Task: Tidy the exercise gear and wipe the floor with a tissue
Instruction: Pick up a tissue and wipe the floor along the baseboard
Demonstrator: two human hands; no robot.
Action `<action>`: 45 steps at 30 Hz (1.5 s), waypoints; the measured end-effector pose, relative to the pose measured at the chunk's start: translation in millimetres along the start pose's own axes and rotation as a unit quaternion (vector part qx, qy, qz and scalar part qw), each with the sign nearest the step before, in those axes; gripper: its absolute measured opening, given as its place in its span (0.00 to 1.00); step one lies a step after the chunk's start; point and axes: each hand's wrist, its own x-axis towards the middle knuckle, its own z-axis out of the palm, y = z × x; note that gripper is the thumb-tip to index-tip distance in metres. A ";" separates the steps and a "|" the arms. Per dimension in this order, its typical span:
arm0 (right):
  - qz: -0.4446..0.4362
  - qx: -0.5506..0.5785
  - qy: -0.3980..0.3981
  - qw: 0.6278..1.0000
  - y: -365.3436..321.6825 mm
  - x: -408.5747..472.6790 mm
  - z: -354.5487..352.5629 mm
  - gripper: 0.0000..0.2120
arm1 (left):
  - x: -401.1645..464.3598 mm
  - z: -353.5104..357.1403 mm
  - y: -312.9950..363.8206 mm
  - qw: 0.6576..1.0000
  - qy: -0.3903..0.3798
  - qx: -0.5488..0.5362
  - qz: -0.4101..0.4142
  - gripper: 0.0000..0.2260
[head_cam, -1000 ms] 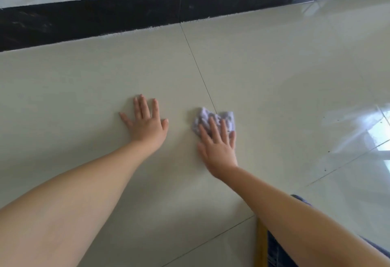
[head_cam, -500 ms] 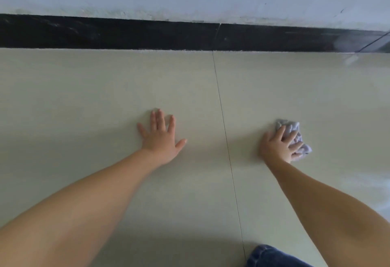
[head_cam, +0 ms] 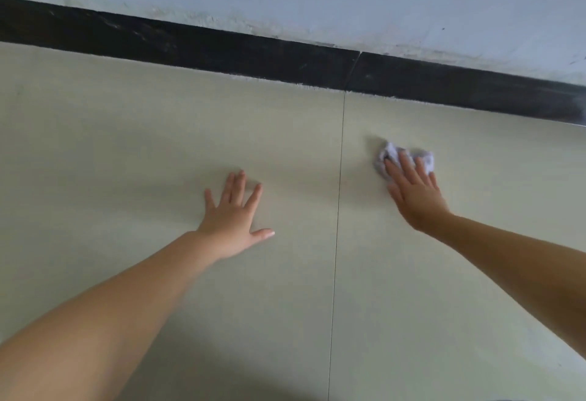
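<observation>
Right hand [head_cam: 415, 196], fingers flat on the tissue [head_cam: 396, 156], had swept it farther out; left hand [head_cam: 233, 223] stayed splayed on the floor [head_cam: 126, 147], wiping underway.

Soft, even daylight, moderately bright, no hard glare on the pale cream tiled floor [head_cam: 126, 153]. Faint diffuse shadows sit left of each hand and under the forearms; a darker shadow spreads along the bottom edge. The crumpled pale lilac tissue [head_cam: 402, 158] and the right hand [head_cam: 415, 197] show motion blur. The black skirting strip [head_cam: 222, 48] bows slightly from wide-angle distortion. Overall slightly soft.
</observation>
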 end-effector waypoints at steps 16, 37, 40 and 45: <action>-0.199 -0.031 0.036 0.979 -160.9 75.3 0.3 0.24 | 1.5 21.7 9.2 0.994 0.109 -0.003 -0.015 0.45; -0.275 -0.037 -0.027 0.960 -280.8 107.7 -10.9 0.24 | 9.6 26.6 5.2 0.993 0.113 0.024 -0.016 0.45; -0.225 -0.035 0.010 0.974 -225.3 125.2 -16.6 0.24 | 8.3 26.0 6.1 0.993 0.106 0.035 -0.022 0.46; 0.055 0.023 0.088 0.994 -61.2 94.5 -20.7 0.26 | 4.9 19.6 7.9 0.996 0.069 0.046 -0.025 0.45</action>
